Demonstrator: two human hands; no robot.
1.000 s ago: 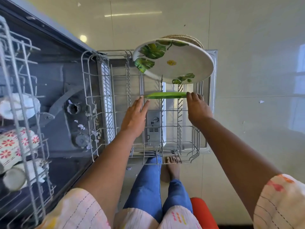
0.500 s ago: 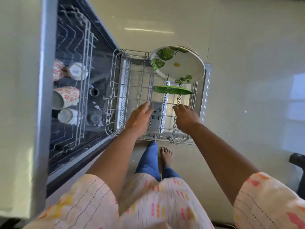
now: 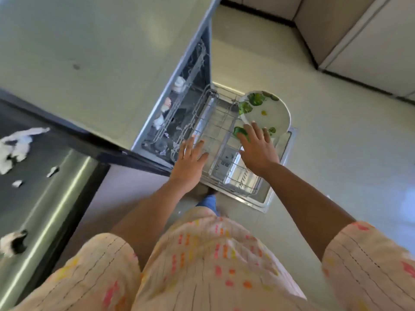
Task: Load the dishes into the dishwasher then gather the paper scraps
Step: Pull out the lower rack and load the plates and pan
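Pale kitchen floor, dishwasher rack (image 3: 226,140) pulled out. Leaf plate (image 3: 267,113) upright at rack's far end, slotted for washing. Both hands (image 3: 190,162) (image 3: 258,151) above rack, fingers spread, empty. Paper scraps (image 3: 15,144) on tabletop, well left of rack.

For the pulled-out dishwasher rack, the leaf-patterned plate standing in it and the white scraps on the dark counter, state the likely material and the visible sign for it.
Rack: thin crossed rods with a pale grey sheen, probably coated metal wire.
Leaf-patterned plate: smooth glossy white face with printed green leaves, likely glazed ceramic, though melamine would look the same.
Scraps: white, matte, ragged and crumpled, apparently torn paper.
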